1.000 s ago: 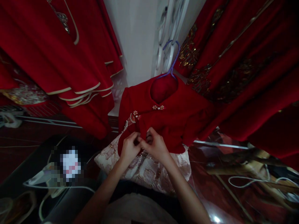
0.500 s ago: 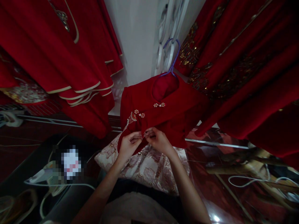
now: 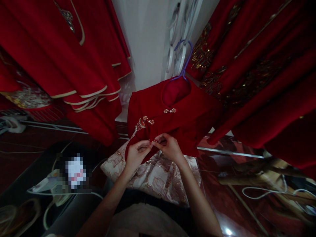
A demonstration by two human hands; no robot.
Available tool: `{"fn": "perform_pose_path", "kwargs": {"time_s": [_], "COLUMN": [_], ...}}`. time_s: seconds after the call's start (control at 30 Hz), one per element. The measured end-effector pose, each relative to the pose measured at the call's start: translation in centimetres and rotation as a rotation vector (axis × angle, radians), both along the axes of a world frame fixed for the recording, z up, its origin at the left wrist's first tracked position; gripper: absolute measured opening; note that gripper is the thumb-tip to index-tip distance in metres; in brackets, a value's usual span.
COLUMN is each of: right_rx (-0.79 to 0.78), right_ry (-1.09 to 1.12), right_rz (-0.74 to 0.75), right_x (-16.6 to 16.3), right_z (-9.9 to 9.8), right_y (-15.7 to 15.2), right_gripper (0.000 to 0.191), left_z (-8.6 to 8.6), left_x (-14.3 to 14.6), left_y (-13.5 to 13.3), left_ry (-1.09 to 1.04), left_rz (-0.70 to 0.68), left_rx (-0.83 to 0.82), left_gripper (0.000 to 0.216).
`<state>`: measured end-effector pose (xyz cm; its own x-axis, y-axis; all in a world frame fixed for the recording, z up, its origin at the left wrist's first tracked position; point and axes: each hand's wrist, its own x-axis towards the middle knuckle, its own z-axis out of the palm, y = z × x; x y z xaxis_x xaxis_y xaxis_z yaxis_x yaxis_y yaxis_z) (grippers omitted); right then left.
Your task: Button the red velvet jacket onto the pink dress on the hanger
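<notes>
Forearms (image 3: pixel 194 194): were extended forward, angled inward.
Left hand (image 3: pixel 136 155): was pinched on the red garment (image 3: pixel 182 123).
Right hand (image 3: pixel 171 149): was curled, pinched just beside.
Drape: red garment was laid over patterned fabric (image 3: pixel 160 182).

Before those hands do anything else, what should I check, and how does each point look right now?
1. Left grip on the red top: ok, fingertips pinched at its lower part.
2. Right grip close to the left: ok, their fingertips nearly meet.
3. Beads at the fingertips, fastened or loose: cannot tell, too small.
4. Hanger at the neck opening: ok, it rises from there.
5. Neck ornament clear of both hands: ok.
6. Patterned cloth beneath the top's lower edge: ok.
</notes>
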<state>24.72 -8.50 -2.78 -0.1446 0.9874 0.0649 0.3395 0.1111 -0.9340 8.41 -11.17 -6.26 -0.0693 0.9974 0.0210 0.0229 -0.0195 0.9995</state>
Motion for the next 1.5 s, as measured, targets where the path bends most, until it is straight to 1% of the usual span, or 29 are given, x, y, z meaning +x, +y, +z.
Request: {"fn": "perform_pose_path", "kwargs": {"time_s": [0.17,0.27,0.47,0.67,0.83,1.1,1.27,1.43,1.5], "right_rx": [0.033,0.021,0.003,0.038,0.049,0.061,0.067,0.127,0.126], "right_ry": [0.000,-0.010,-0.005,-0.008,0.000,0.009,0.026,-0.073,-0.088], "right_rz": [-0.079,-0.063,0.017,-0.037,-0.039,-0.039,-0.031,0.009,0.001], "right_x": [-0.3,-0.1,0.1,-0.7,-0.8,-0.5,-0.4,-0.4,-0.5], "right_z": [-0.2,-0.3,-0.2,-0.3,-0.2,0.0,0.1,0.3,0.3], "right_y": [0.2,0.3,0.1,0.0,-0.1,-0.1,-0.1,-0.4,-0.4], "right_gripper": [0.021,0.018,0.017,0.014,0.014,0.014,0.015,0.010,0.011], "left_z": [0.6,0.5,0.1,0.0,-0.4,0.1,0.0,-0.4,-0.5], "left_x": [-0.1,-0.1,0.1,-0.2,-0.2,0.0,0.1,0.2,0.3], "left_y": [-0.1,-0.1,0.0,0.3,0.3,0.6,0.7,0.7,0.7], "left_ry": [0.011,0.002,-0.022,0.009,0.040,0.085,0.085,0.073,0.070], "left_rz": [-0.013,0.009,0.035,0.040,0.022,0.029,0.021,0.018,0.028], "left_rx": [-0.009,-0.004,0.006,-0.001,0.032,0.039,0.041,0.036,0.028], "left_gripper": [0.027,0.027,0.028,0.026,0.025,0.021,0.022,0.026,0.026]}}
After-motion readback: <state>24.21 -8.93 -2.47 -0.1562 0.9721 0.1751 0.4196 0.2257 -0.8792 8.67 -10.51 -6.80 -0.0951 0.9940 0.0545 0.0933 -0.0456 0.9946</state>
